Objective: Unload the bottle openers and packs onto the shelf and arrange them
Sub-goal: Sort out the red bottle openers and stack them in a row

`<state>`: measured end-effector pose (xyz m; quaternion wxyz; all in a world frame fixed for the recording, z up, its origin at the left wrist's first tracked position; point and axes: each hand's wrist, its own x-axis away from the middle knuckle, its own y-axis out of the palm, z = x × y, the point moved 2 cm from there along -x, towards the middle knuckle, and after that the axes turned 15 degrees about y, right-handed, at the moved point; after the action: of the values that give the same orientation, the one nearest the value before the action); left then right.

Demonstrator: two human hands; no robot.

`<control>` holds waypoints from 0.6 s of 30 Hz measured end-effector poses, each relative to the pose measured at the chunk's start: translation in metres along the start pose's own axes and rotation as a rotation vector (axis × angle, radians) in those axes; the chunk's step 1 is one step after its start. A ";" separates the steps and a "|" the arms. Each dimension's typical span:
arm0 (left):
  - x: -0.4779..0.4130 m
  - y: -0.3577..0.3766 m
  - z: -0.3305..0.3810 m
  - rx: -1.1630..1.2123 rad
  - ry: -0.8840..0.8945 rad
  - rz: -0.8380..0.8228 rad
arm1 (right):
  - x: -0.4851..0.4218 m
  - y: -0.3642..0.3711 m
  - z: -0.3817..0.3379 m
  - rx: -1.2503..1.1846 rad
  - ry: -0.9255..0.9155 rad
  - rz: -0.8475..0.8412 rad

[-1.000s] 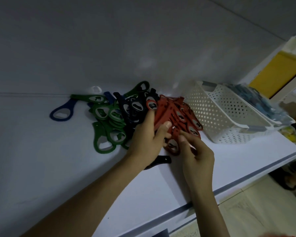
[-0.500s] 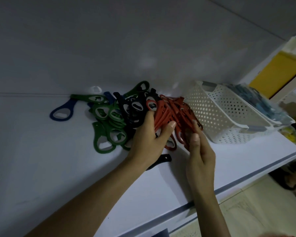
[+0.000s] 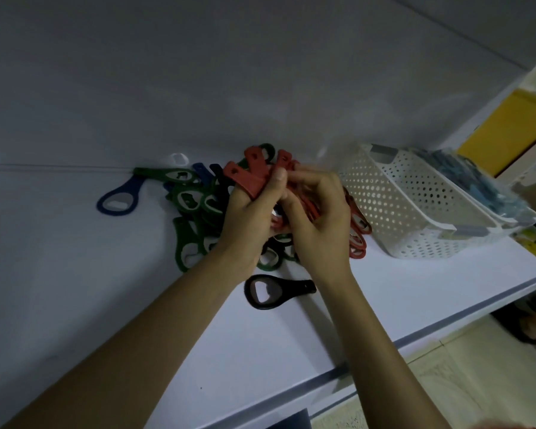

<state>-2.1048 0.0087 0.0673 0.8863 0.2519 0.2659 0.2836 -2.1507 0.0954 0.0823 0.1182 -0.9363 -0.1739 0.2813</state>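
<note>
A bunch of red bottle openers [image 3: 254,173] is lifted above the white shelf [image 3: 75,289], handles fanned upward. My left hand [image 3: 248,221] grips the bunch from the left with the thumb across the handles. My right hand [image 3: 319,221] holds the same bunch from the right, fingers curled over it. Beneath lies a heap of green openers [image 3: 189,199] and dark ones. A blue opener [image 3: 118,201] lies apart at the left, a black opener [image 3: 273,292] in front, a white one [image 3: 177,158] by the wall. More red openers [image 3: 358,239] rest under my right hand.
A white perforated basket [image 3: 415,212] stands at the right on the shelf, tilted. Clear packs with blue pieces [image 3: 477,187] lie in it and behind it. The shelf's front edge [image 3: 415,339] runs diagonally at lower right, with floor below. The wall rises right behind the heap.
Both hands gathered the red openers off the heap and raised them together. The bunch now stands fanned above the pile, and the black opener in front is uncovered.
</note>
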 end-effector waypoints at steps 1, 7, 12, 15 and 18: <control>-0.002 -0.002 0.001 0.027 -0.004 0.027 | -0.005 0.004 0.001 -0.003 -0.021 -0.012; -0.014 -0.024 0.004 0.105 -0.074 0.246 | -0.011 0.000 0.030 0.054 0.101 0.165; -0.014 -0.024 0.001 0.116 -0.092 0.248 | -0.008 -0.001 0.053 0.677 0.253 -0.074; -0.008 -0.019 -0.001 0.029 -0.052 0.207 | -0.005 -0.001 0.045 0.658 0.210 0.008; -0.007 -0.017 0.000 -0.025 -0.018 0.204 | -0.005 -0.005 0.044 0.673 0.176 0.059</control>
<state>-2.1035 -0.0072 0.0592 0.8582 0.2690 0.2274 0.3734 -2.1808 0.1037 0.0499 0.4265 -0.8703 -0.0335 0.2441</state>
